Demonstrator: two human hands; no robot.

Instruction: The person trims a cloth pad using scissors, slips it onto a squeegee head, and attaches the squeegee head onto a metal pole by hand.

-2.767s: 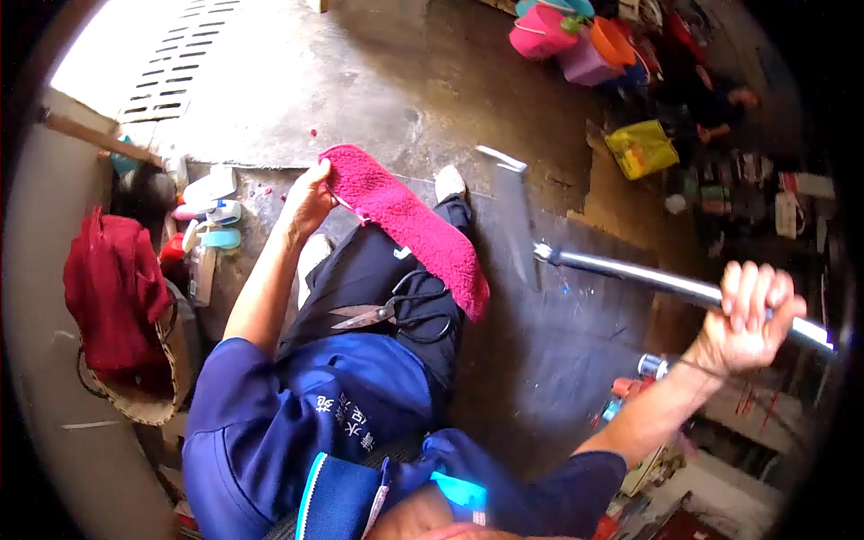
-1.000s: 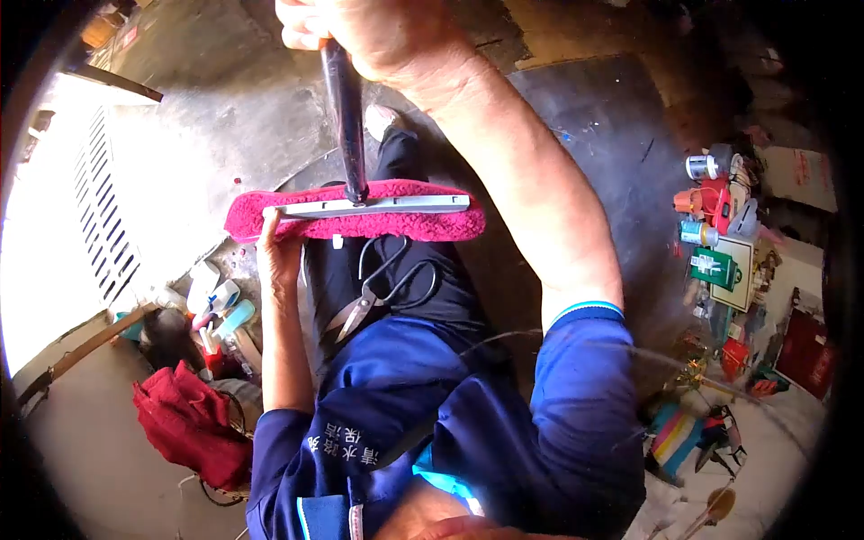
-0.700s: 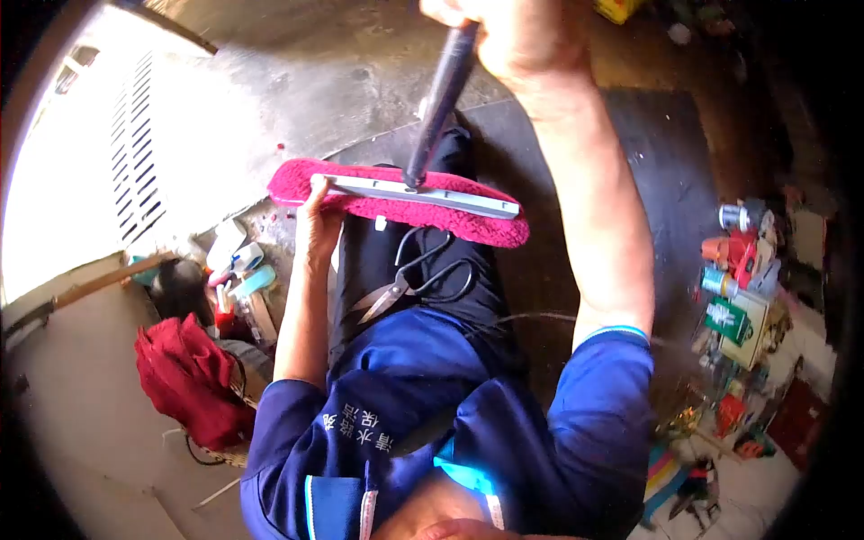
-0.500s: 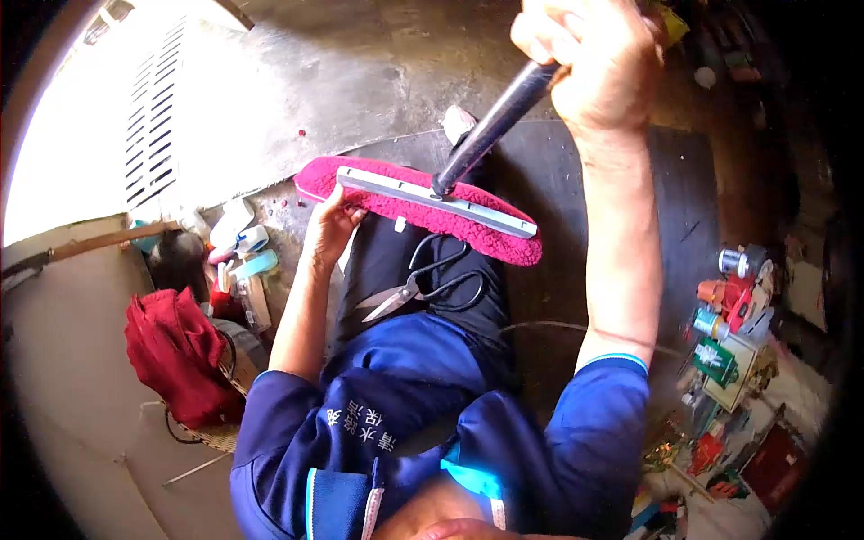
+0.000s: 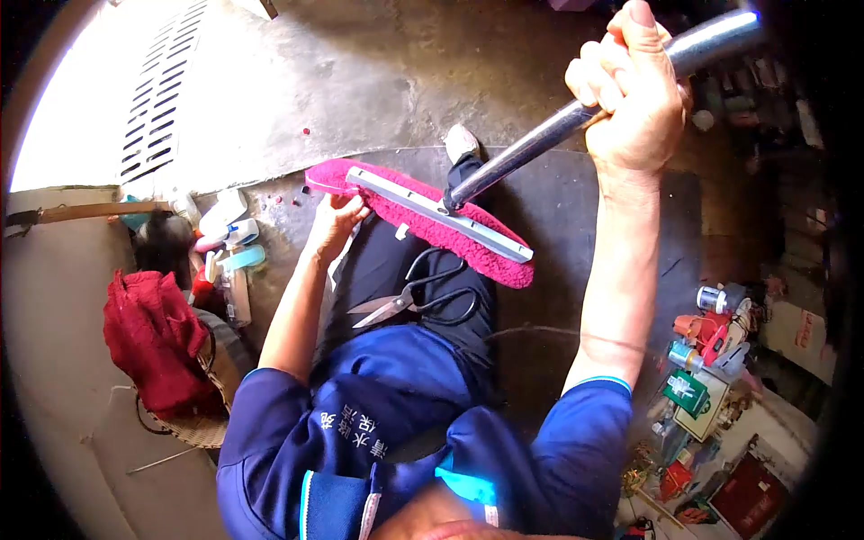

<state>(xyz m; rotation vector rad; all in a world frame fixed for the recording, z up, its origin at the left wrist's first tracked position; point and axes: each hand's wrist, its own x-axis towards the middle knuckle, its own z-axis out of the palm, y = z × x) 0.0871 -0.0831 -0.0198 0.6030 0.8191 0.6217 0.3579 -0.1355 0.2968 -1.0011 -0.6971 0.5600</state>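
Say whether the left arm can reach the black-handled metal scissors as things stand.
Probably yes: the scissors lie uncovered close to the left grip, which touches the fuzzy pink fabric mop pad and may need to leave it first.

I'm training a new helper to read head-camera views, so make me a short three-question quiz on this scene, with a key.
1. Multiple choice: What does the right hand grip? A) a cup B) the metal pole C) a hammer
2. True or false: The scissors lie on the floor.
3. Fill in the blank: The fluffy pad under the long grey plate, beside the left hand, is ____ in colour.

Key:
1. B.
2. False; they rest on the person's dark trousers.
3. Pink.
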